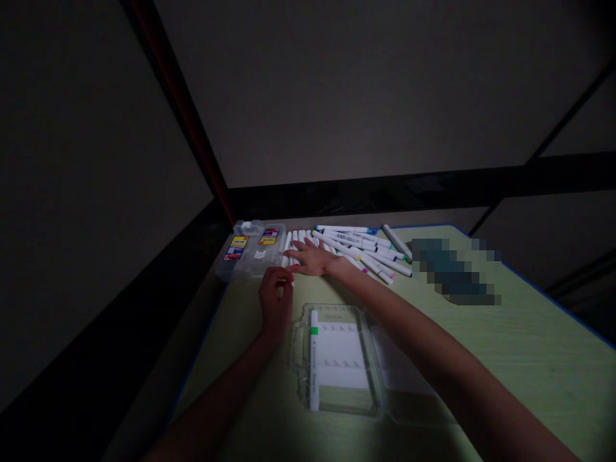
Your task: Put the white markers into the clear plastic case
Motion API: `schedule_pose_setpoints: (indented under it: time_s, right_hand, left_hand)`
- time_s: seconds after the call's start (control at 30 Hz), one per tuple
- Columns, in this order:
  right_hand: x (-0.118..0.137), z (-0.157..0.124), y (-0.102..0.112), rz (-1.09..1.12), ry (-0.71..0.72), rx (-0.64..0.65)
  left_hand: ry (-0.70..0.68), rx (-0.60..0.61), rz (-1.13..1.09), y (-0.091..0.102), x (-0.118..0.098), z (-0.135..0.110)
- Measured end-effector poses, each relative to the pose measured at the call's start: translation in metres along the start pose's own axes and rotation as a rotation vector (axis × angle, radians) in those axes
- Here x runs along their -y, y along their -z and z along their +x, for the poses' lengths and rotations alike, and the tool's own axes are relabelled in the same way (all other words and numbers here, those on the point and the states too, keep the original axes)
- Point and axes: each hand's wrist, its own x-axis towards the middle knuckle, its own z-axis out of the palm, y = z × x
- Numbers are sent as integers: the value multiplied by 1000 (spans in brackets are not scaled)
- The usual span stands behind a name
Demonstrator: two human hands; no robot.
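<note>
My right hand [314,259] lies flat with fingers stretched out over a row of white markers [294,241] at the far side of the table. My left hand [276,300] hovers just in front of it, fingers curled in a loose pinch near one marker's end; whether it holds anything is unclear. A loose pile of white markers with coloured caps [370,251] spreads to the right of my right hand. Nearer to me lies an open clear plastic case [337,359] with one green-banded white marker [314,359] in its left slot.
A closed clear plastic box with yellow and red labels [250,255] stands at the table's far left corner. A blurred dark patch [452,271] covers something at the right. The pale green table [529,346] has a blue edge; dark walls surround it.
</note>
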Motion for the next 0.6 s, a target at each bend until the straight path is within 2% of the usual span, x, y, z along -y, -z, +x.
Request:
schedule_pose_setpoints:
  time_s: [0.3,0.6]
  right_hand:
    - [10,8,5,45,-86,22]
    - [2,-15,-4,44,-41,4]
  left_hand:
    - [61,48,-3,0,2,0]
    - [68,77,16,0,5,0]
